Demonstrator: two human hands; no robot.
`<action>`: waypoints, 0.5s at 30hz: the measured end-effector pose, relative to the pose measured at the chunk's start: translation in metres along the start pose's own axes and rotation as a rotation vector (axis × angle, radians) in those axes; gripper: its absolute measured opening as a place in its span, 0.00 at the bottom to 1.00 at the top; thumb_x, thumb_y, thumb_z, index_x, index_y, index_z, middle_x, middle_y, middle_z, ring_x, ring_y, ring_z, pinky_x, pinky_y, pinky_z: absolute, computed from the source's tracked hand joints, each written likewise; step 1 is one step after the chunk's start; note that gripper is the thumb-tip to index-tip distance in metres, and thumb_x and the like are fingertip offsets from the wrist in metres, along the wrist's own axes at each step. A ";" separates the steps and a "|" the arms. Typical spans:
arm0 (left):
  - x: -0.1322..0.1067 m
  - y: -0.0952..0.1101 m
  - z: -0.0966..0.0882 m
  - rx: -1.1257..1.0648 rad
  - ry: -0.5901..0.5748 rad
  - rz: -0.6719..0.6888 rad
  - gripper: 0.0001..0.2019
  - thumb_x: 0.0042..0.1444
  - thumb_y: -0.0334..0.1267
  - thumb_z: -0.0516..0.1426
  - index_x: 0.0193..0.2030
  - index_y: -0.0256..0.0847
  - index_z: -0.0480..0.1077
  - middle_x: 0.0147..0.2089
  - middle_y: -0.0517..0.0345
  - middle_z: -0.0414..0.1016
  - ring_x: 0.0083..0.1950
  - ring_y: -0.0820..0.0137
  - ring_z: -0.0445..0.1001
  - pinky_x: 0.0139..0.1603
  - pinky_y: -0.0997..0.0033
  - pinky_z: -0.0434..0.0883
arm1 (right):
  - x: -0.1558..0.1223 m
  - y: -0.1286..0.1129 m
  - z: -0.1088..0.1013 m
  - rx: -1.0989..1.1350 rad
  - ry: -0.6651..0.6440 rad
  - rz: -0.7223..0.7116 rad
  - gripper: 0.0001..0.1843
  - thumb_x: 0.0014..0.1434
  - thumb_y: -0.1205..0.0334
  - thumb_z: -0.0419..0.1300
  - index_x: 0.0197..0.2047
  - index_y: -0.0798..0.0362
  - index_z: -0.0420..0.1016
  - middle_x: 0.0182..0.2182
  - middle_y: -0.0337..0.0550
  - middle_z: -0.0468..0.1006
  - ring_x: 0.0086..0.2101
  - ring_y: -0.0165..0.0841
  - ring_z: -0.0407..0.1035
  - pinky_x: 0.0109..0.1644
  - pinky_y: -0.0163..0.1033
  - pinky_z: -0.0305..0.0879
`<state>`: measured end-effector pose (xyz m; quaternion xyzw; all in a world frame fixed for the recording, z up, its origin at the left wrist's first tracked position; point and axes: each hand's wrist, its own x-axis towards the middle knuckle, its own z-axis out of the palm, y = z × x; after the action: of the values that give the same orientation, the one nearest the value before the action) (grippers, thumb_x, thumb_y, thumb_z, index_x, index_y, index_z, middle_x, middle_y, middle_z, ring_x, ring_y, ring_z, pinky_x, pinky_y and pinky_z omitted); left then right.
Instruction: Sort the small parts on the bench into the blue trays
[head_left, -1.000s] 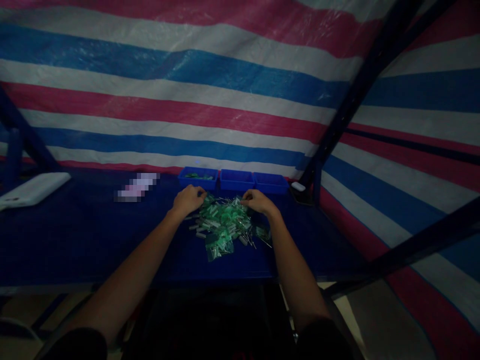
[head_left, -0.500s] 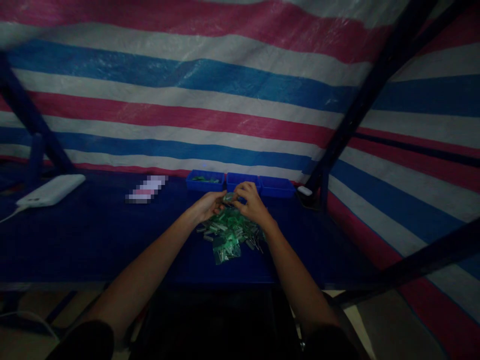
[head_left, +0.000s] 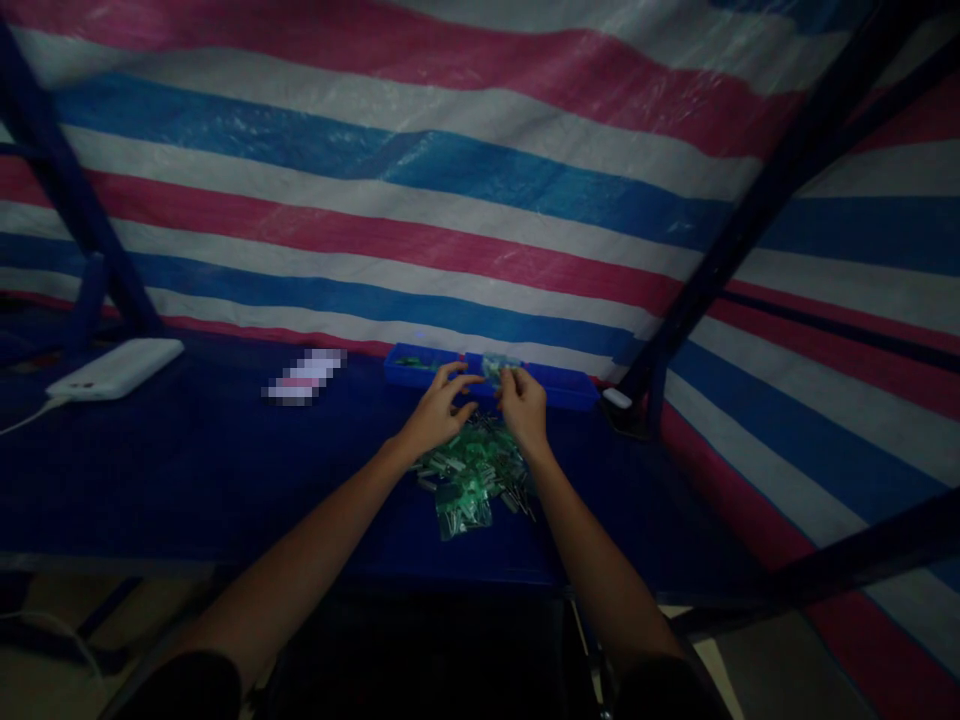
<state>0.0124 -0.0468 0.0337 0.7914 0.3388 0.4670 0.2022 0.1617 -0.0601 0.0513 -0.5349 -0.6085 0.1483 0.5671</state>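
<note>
My right hand [head_left: 523, 405] pinches a small clear plastic bag [head_left: 496, 368], held up in front of the middle blue bin. What the bag contains is too dim to make out. To its left, my left hand [head_left: 442, 408] has its fingers apart and curved, with nothing in them. Below both hands lies a pile of small green and silvery metal parts [head_left: 480, 462] on the blue table [head_left: 247, 480]. Another clear bag [head_left: 463, 512] with thin metal pieces in it rests at the pile's near edge.
Three blue bins stand at the back: the left bin [head_left: 412, 375] with green pieces in it, the middle one, and the right bin [head_left: 562, 388]. A white power bank [head_left: 116, 370] with a cable and a blurred-out flat item [head_left: 306, 378] lie left. A small white case [head_left: 616, 398] is right.
My hands have come apart. The right now holds the bag up by itself, and the left has let go with fingers spread. The view has shifted slightly.
</note>
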 end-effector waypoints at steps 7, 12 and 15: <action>-0.004 -0.016 -0.003 0.358 -0.332 -0.135 0.18 0.52 0.50 0.51 0.46 0.44 0.69 0.46 0.51 0.70 0.50 0.59 0.64 0.52 0.58 0.60 | 0.048 -0.042 0.003 -0.211 0.047 -0.309 0.20 0.60 0.56 0.45 0.54 0.49 0.62 0.42 0.47 0.71 0.40 0.35 0.65 0.43 0.40 0.59; -0.009 -0.013 -0.005 0.459 -0.513 -0.229 0.28 0.45 0.60 0.52 0.49 0.48 0.68 0.55 0.50 0.64 0.57 0.53 0.56 0.54 0.49 0.52 | 0.058 -0.016 0.004 -0.530 -0.455 -0.174 0.22 0.53 0.54 0.56 0.51 0.50 0.68 0.37 0.46 0.76 0.39 0.39 0.68 0.44 0.41 0.60; -0.006 -0.014 -0.013 0.474 -0.556 -0.257 0.24 0.45 0.57 0.53 0.47 0.50 0.69 0.53 0.52 0.65 0.56 0.53 0.58 0.53 0.51 0.54 | 0.039 0.011 0.001 -0.538 -0.613 -0.070 0.19 0.55 0.55 0.53 0.47 0.52 0.71 0.38 0.46 0.76 0.37 0.36 0.70 0.40 0.37 0.61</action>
<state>-0.0056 -0.0413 0.0269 0.8636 0.4660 0.1141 0.1549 0.1748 -0.0238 0.0632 -0.5743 -0.7841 0.1171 0.2040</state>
